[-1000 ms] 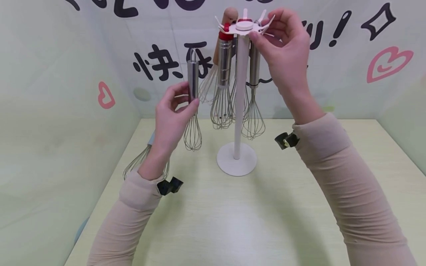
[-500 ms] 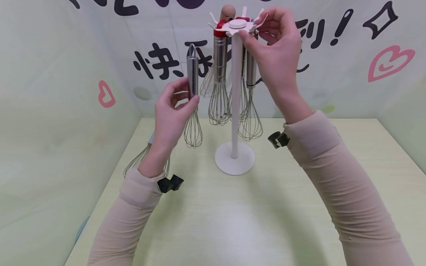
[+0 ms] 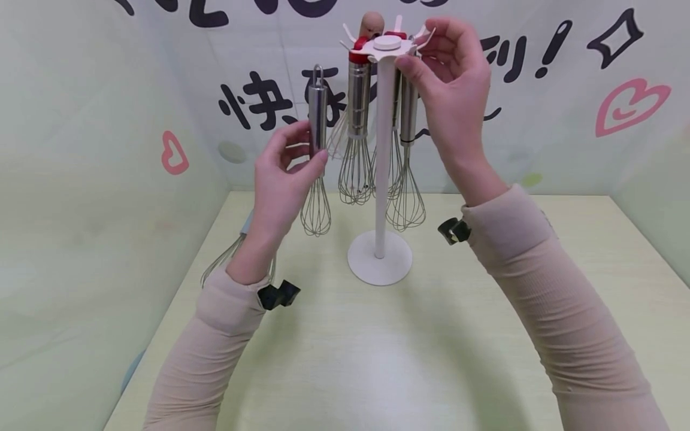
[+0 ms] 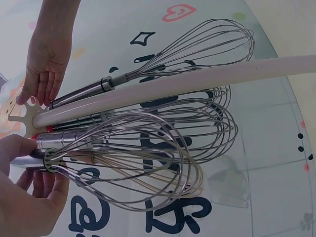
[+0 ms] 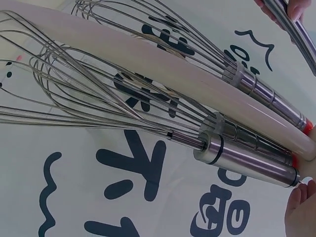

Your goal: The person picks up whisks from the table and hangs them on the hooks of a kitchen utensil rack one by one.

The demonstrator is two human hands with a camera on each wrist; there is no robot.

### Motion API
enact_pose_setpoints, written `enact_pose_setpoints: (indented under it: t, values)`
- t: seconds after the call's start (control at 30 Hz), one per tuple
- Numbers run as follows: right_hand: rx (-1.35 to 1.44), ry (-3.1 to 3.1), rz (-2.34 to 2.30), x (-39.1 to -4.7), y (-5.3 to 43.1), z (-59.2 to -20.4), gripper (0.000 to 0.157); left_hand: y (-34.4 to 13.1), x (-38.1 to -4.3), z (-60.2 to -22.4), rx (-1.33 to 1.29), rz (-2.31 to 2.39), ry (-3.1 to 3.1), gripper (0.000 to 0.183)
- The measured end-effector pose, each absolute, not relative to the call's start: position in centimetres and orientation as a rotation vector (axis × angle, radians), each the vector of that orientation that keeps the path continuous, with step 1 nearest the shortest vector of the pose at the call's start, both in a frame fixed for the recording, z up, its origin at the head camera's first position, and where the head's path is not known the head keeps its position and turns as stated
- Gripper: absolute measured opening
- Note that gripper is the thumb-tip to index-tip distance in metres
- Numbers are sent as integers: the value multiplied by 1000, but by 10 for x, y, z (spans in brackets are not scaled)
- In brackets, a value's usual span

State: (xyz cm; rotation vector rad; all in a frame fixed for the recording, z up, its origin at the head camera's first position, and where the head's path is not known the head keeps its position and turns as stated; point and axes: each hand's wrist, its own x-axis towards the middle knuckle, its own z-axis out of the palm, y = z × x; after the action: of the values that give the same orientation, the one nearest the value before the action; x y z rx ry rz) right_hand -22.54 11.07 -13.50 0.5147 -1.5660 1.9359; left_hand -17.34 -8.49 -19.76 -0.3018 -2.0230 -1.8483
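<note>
In the head view my left hand [image 3: 283, 173] pinches the metal handle of a whisk [image 3: 318, 111] between thumb and fingers. The whisk stands upright, its loop on top and wires down, left of a white hanging rack [image 3: 382, 179]. My right hand [image 3: 455, 78] grips the edge of the rack's hooked top disc [image 3: 387, 45] with thumb and fingers. Under that disc hang several whisks: a red-topped metal whisk [image 3: 358, 99], a plain steel whisk [image 3: 408, 117] below the right hand, and one with a wooden handle [image 3: 372, 25] at the back. In the left wrist view, the held whisk's wires [image 4: 123, 163] overlap the hanging ones.
Another whisk [image 3: 218, 261] with a light blue handle lies on the table [image 3: 345, 359] at the left, partly hidden behind the left forearm. The rack's round base [image 3: 380, 272] stands toward the table's back. A printed cloth [image 3: 560, 161] hangs behind.
The held whisk has risen slightly and moved a little right, toward the rack. The right hand and the rack's top have shifted left, and the hanging whisks have moved with it.
</note>
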Motion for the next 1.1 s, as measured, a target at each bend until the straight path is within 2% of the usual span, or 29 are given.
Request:
enact_pose_setpoints:
  t: [0.43, 1.1]
  values:
    - [472, -1558, 1963, -224, 109, -131, 32, -85, -174, -194, -328, -1824, -2008, 46]
    - [443, -1657, 1791, -221, 86, -130, 36, -88, -181, -187, -217, -1873, -1967, 44]
